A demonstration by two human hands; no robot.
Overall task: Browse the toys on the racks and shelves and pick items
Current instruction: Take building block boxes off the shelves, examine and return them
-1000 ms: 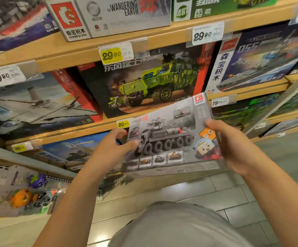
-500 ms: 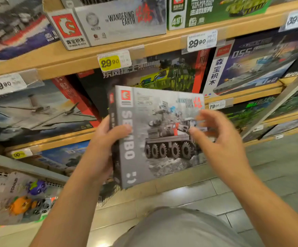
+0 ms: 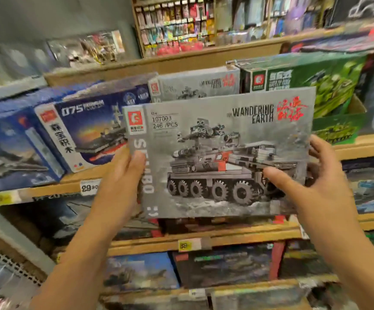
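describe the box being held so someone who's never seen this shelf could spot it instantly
Start at the wooden toy shelves stacked with building-block sets. In front of them, the left hand and right hand hold up one grey box by its side edges. Unlike the blue 075 ship box and the green box behind it, it shows a grey many-wheeled vehicle and reads "Wandering Earth", 246 PCS.

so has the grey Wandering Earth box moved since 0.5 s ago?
Yes. The grey Wandering Earth box has gone up, from the 29.90 shelf row to the matching top-shelf box.
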